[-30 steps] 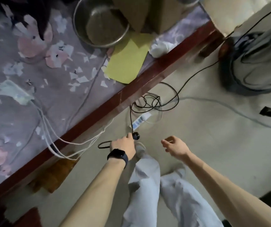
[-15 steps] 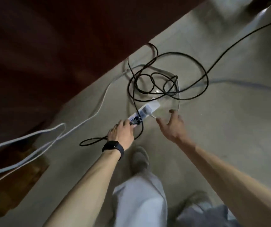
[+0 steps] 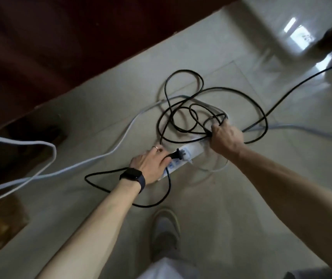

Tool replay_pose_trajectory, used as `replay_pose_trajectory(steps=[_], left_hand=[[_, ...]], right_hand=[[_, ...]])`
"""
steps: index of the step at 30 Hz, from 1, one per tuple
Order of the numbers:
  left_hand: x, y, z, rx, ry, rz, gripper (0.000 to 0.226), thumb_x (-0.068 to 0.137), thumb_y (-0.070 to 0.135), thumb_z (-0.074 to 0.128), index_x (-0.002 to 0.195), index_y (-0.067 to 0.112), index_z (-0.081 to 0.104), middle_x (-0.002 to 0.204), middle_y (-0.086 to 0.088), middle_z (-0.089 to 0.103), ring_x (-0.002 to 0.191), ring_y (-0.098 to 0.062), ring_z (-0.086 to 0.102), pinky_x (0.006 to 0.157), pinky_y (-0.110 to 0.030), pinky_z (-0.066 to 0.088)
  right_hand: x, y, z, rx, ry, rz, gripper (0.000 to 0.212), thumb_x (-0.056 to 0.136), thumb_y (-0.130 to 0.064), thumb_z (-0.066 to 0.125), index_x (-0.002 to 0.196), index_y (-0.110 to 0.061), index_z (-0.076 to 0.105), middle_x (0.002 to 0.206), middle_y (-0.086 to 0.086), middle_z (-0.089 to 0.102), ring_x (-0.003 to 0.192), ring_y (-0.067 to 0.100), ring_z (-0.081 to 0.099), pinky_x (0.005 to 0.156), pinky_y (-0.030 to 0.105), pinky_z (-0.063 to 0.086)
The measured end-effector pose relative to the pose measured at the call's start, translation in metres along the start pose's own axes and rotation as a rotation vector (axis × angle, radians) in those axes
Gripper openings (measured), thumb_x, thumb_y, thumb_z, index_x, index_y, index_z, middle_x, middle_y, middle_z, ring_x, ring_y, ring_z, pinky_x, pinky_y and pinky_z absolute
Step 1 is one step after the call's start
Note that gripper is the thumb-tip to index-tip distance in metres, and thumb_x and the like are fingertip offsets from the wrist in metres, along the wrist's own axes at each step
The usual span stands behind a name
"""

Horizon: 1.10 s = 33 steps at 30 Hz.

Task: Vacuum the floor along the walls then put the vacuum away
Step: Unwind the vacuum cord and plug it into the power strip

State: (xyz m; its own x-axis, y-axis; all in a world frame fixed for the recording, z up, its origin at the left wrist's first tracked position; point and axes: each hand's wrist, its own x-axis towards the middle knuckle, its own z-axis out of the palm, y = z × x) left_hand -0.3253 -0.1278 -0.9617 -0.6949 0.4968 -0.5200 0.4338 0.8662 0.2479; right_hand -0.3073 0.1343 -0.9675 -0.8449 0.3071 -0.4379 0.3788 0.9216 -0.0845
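Observation:
A white power strip [image 3: 189, 153] lies on the pale tiled floor in the middle of the view. My left hand [image 3: 151, 163], with a dark watch on the wrist, pinches a black plug [image 3: 176, 154] just over the strip's sockets. My right hand [image 3: 226, 137] presses down on the strip's far end, its fingers curled among the loops of the black cord [image 3: 185, 109]. That cord lies tangled beyond the strip and runs off to the upper right. The vacuum itself is out of view.
A dark red wooden bed frame [image 3: 70, 47] fills the upper left. White cables [image 3: 40, 172] hang from it and trail across the floor to the strip. My shoe [image 3: 166, 232] stands just behind the strip. Open floor [image 3: 281, 198] lies to the right.
I have bent lower and closer to the floor. My left hand carried the plug onto the strip, and my right hand reached forward and came down on the strip's far end.

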Motion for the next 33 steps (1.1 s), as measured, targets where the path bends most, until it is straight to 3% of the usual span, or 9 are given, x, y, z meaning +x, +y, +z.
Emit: replay_pose_trajectory(steps=[4, 8, 10, 13, 16, 18, 20, 26, 33], left_hand=[[-0.006, -0.013, -0.015, 0.167, -0.042, -0.165, 0.037, 0.101, 0.054, 0.026, 0.118, 0.031, 0.050, 0.125, -0.007, 0.045, 0.097, -0.032, 0.062, 0.070, -0.036, 0.041], [-0.028, -0.047, -0.030, 0.307, -0.040, -0.345, 0.038, 0.103, 0.046, 0.029, 0.126, 0.027, 0.052, 0.133, -0.011, 0.046, 0.107, -0.032, 0.060, 0.075, -0.038, 0.042], [-0.040, -0.061, -0.035, 0.241, -0.026, -0.412, 0.038, 0.103, 0.046, 0.028, 0.126, 0.029, 0.053, 0.129, -0.008, 0.050, 0.110, -0.032, 0.058, 0.079, -0.039, 0.043], [-0.055, -0.064, -0.030, 0.171, 0.049, -0.416, 0.037, 0.104, 0.044, 0.026, 0.124, 0.028, 0.051, 0.125, -0.006, 0.053, 0.109, -0.031, 0.057, 0.076, -0.037, 0.040], [-0.063, -0.049, -0.017, 0.084, 0.197, -0.371, 0.031, 0.103, 0.036, 0.031, 0.119, 0.022, 0.053, 0.123, -0.005, 0.055, 0.109, -0.030, 0.055, 0.084, -0.039, 0.043], [-0.064, -0.036, -0.007, 0.071, 0.261, -0.320, 0.025, 0.102, 0.032, 0.036, 0.115, 0.021, 0.055, 0.118, -0.004, 0.060, 0.108, -0.029, 0.054, 0.084, -0.038, 0.039], [-0.066, -0.025, 0.005, 0.036, 0.280, -0.259, 0.025, 0.101, 0.029, 0.038, 0.120, 0.023, 0.054, 0.116, -0.002, 0.064, 0.108, -0.027, 0.054, 0.082, -0.037, 0.037], [-0.073, -0.019, 0.025, -0.028, 0.254, -0.225, 0.027, 0.100, 0.023, 0.042, 0.125, 0.023, 0.053, 0.111, -0.005, 0.064, 0.105, -0.030, 0.056, 0.081, -0.039, 0.039], [-0.067, -0.013, 0.025, -0.115, 0.243, -0.174, 0.029, 0.099, 0.016, 0.045, 0.126, 0.017, 0.055, 0.115, -0.006, 0.060, 0.108, -0.030, 0.054, 0.085, -0.039, 0.039]], right_hand=[[0.012, -0.020, -0.031, 0.297, 0.165, 0.060, 0.029, 0.106, -0.026, 0.047, 0.123, -0.005, 0.057, 0.119, 0.028, 0.059, 0.108, 0.048, 0.059, 0.084, 0.046, 0.048], [0.024, -0.057, -0.060, 0.546, 0.348, -0.071, 0.033, 0.104, -0.021, 0.054, 0.133, -0.005, 0.051, 0.130, 0.027, 0.052, 0.107, 0.050, 0.058, 0.077, 0.044, 0.041], [0.025, -0.071, -0.064, 0.588, 0.223, -0.228, 0.068, 0.099, -0.015, 0.062, 0.159, -0.014, 0.029, 0.149, 0.025, 0.044, 0.120, 0.048, 0.055, 0.090, 0.043, 0.045], [0.010, -0.078, -0.045, 0.599, 0.048, -0.319, 0.107, 0.090, -0.007, 0.067, 0.166, -0.019, -0.007, 0.168, 0.021, 0.022, 0.140, 0.044, 0.044, 0.106, 0.036, 0.040], [-0.017, -0.074, -0.001, 0.514, -0.055, -0.247, 0.096, 0.097, -0.026, 0.065, 0.166, -0.019, -0.002, 0.167, 0.019, 0.024, 0.137, 0.044, 0.045, 0.105, 0.039, 0.040], [-0.039, -0.070, 0.033, 0.330, -0.115, -0.215, 0.083, 0.101, -0.047, 0.055, 0.165, -0.018, 0.013, 0.171, 0.012, 0.018, 0.152, 0.037, 0.025, 0.121, 0.046, 0.024], [-0.059, -0.067, 0.058, 0.259, -0.100, -0.192, 0.077, 0.102, -0.058, 0.045, 0.163, -0.020, 0.018, 0.174, 0.007, 0.006, 0.159, 0.032, 0.001, 0.125, 0.054, 0.008], [-0.068, -0.060, 0.076, 0.372, -0.022, -0.235, 0.072, 0.107, -0.041, 0.042, 0.166, -0.019, 0.008, 0.174, 0.009, -0.001, 0.160, 0.031, -0.009, 0.127, 0.052, 0.008], [-0.060, -0.056, 0.079, 0.402, -0.080, -0.236, 0.067, 0.110, -0.042, 0.033, 0.166, -0.020, 0.006, 0.174, 0.007, -0.005, 0.159, 0.031, -0.013, 0.128, 0.056, 0.008]])
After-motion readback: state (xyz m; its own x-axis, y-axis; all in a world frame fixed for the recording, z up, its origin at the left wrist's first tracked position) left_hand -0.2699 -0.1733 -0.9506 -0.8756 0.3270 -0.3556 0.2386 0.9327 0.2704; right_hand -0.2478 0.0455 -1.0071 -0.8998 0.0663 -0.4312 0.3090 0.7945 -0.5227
